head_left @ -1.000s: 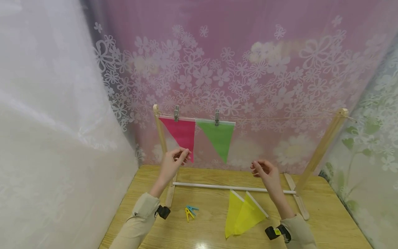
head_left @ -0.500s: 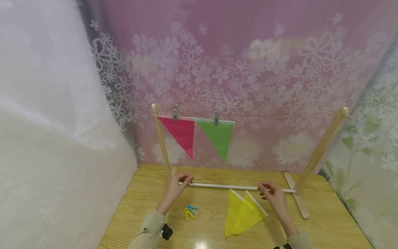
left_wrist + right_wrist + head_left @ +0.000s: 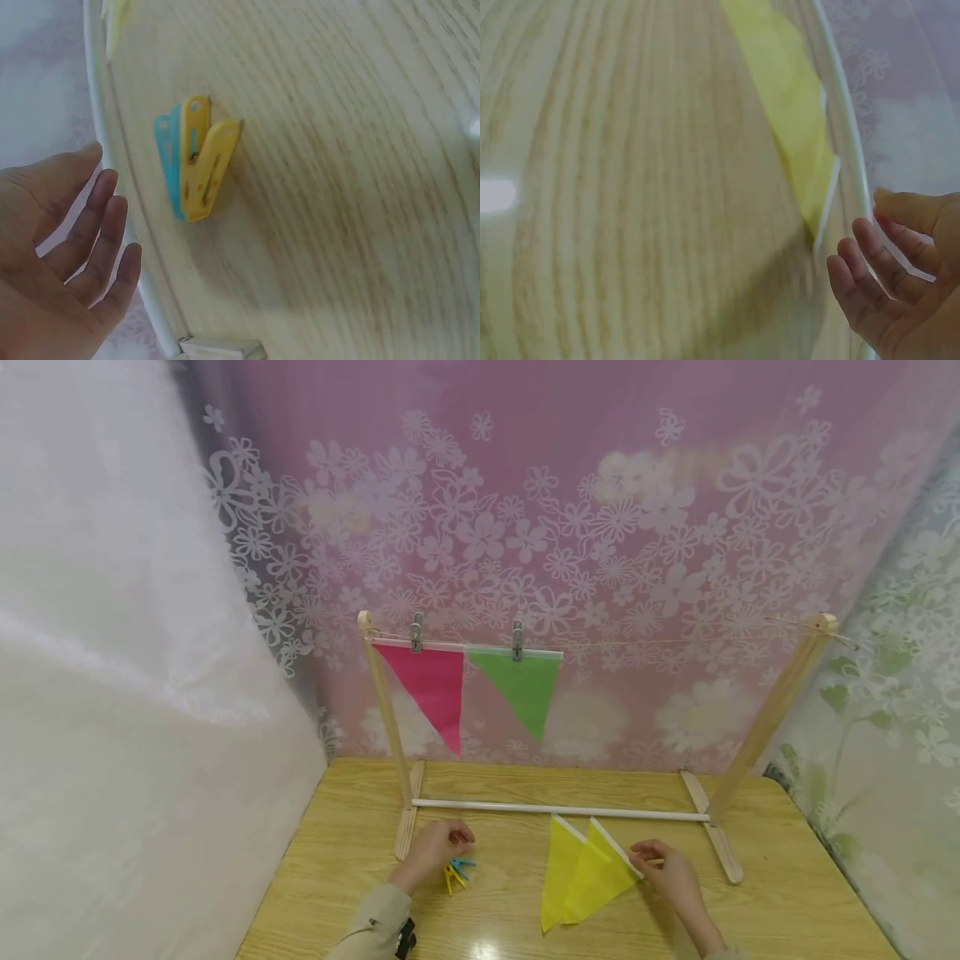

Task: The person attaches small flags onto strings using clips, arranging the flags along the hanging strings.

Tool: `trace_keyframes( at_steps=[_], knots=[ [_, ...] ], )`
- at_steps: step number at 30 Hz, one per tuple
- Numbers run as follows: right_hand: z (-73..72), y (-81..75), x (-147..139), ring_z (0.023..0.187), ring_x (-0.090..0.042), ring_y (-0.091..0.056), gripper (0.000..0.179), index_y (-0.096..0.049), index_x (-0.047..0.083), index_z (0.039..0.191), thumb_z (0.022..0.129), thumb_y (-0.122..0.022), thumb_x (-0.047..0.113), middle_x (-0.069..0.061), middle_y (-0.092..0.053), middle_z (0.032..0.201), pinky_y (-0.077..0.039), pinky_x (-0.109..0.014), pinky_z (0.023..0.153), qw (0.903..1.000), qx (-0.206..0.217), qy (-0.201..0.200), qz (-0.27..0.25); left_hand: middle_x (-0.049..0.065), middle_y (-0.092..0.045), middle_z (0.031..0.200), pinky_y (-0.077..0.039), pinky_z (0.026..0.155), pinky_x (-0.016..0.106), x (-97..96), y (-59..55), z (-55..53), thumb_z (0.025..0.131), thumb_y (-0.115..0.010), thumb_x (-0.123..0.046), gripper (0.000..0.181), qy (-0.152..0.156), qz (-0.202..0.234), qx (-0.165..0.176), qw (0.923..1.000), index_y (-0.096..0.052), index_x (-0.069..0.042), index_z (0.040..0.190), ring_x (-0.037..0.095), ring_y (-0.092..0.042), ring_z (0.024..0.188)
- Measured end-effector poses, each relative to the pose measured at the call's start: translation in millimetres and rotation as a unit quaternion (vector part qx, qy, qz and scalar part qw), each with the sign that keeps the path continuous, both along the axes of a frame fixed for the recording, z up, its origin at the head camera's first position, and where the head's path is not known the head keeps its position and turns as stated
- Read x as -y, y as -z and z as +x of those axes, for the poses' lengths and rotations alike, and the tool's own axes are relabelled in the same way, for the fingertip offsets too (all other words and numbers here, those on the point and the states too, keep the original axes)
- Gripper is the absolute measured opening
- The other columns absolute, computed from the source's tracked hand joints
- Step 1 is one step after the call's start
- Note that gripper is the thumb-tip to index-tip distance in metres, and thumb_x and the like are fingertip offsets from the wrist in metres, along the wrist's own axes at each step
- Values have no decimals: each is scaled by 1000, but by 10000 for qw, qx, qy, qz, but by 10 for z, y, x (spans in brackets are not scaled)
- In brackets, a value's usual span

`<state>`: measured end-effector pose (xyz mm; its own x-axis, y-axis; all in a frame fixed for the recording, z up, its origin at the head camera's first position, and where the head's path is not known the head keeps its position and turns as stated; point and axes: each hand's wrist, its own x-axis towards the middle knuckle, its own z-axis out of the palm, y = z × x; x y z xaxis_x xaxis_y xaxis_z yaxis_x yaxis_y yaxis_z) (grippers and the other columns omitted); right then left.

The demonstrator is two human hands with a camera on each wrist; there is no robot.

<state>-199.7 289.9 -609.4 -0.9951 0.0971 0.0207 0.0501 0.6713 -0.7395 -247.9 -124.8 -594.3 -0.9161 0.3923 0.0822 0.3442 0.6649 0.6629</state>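
Observation:
My left hand [image 3: 435, 850] hovers beside a yellow clothespin [image 3: 206, 169] and a blue clothespin [image 3: 169, 161] that lie together on the table. Its fingers are relaxed and hold nothing. Toward the right, my right hand [image 3: 670, 875] is close to the white-edged corner of two overlapping yellow triangular flags [image 3: 592, 881]. In the right wrist view its fingers are loosely bent, with nothing between them. A pink flag [image 3: 435, 689] and a green flag [image 3: 525, 685] hang from a string [image 3: 660, 642], each held by a grey clip [image 3: 517, 641].
Wooden posts, left [image 3: 386, 718] and right [image 3: 772, 727], carry the string and stand on flat feet. A white rod [image 3: 525, 808] joins them low over the wooden table [image 3: 495, 910]. Behind hangs a pink flowered curtain [image 3: 585, 527].
Both hands have come down from beside the hanging flags, the left to the clothespins and the right to the yellow flags. The pink flag's tip is out from behind the left hand.

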Motion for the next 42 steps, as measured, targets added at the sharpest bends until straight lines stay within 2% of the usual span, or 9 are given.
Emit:
trace_keyframes(
  at_steps=[4,10,19,23,26,30,33,38,42],
  knots=[
    [24,84,-36,82,-25,-70,21,-71,-2,108,94,-73,13,-9,-73,94,-55,-29,64,9993,7,5,385,-2,-70,83,-50,64,24,-18,14,22,88,-79,-11,5,-17,-180,-49,9998,-76,-11,92,8,-61,73],
    [39,117,-47,77,-18,-66,17,-72,0,101,90,-75,13,-2,-72,87,-52,-31,64,9961,-23,9,883,-5,-69,77,-48,62,21,-47,110,5,84,-84,-12,10,30,-417,-100,9991,-74,-11,86,3,-58,67],
    [26,148,-6,72,-13,-55,18,-73,1,98,86,-79,13,1,-63,82,-45,-27,62,9945,65,-104,1038,-8,-66,73,-44,56,20,-110,211,-22,88,-80,-17,7,-340,-612,-163,9974,-75,-13,85,1,-52,61],
    [2,168,-7,72,-13,-56,14,-72,3,94,85,-79,11,2,-62,80,-45,-29,62,9936,130,-52,1117,-9,-66,75,-46,57,22,-114,200,-37,87,-82,-24,11,-254,-642,17,9976,-74,-15,86,2,-54,63],
    [-22,165,-16,73,-14,-58,13,-72,3,92,85,-80,10,2,-64,79,-47,-32,63,9937,245,-23,1095,-6,-69,82,-50,63,26,-111,146,-39,80,-87,-30,24,-53,-739,292,9968,-74,-14,92,4,-58,70],
    [-58,163,-41,73,-14,-59,13,-72,1,92,85,-80,11,2,-64,79,-47,-32,62,9930,426,-21,1098,-1,-70,91,-52,70,30,-133,70,-33,72,-93,-28,37,171,-854,583,9945,-73,-12,98,9,-60,78],
    [-72,166,-53,72,-14,-57,13,-72,2,91,85,-80,10,2,-63,79,-46,-31,62,9926,506,-28,1107,-1,-67,90,-51,70,29,-163,62,-33,71,-94,-24,35,204,-990,436,9939,-73,-12,97,9,-58,78],
    [-64,158,-62,72,-15,-56,14,-70,2,89,83,-81,8,1,-61,78,-46,-32,63,9931,509,-153,1043,-3,-63,86,-47,67,26,-206,139,-52,69,-95,-24,34,134,-1321,-92,9911,-70,-15,91,7,-53,74],
    [-64,156,-73,72,-15,-56,14,-69,2,87,82,-81,8,1,-61,78,-46,-32,64,9934,448,-178,1041,-4,-63,85,-47,66,26,-240,192,-83,70,-95,-27,35,97,-1474,-315,9885,-68,-16,89,7,-54,73]
  ],
)
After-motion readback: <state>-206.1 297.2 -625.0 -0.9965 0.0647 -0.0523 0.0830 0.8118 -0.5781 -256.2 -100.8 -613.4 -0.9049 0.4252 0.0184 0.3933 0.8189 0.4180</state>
